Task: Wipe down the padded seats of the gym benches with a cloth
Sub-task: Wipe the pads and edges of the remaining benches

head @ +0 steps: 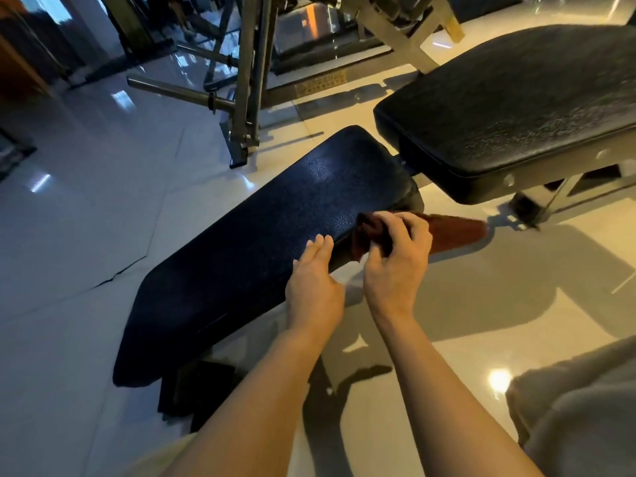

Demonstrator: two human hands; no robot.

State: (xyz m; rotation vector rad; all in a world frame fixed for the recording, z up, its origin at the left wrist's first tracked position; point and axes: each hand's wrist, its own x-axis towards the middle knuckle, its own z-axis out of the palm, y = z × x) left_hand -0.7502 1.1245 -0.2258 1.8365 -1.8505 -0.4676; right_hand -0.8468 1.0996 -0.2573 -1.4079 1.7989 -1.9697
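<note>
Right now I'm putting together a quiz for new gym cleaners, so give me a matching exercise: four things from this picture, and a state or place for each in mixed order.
Things:
1. left hand
2. right hand
3. cloth
4. wide pad

States:
A. dark red, bunched at the long pad's edge
B. fingers straight, resting on the long pad
C. far right, nothing touches it
D. grips the cloth

Pairs: 1-B, 2-D, 3-A, 4-C

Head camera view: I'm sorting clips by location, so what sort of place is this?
Most likely a gym. Two black padded benches stand on a glossy tiled floor, with a steel rack frame and a bar behind. The right hand grips a reddish cloth at the nearer bench's edge.
</note>
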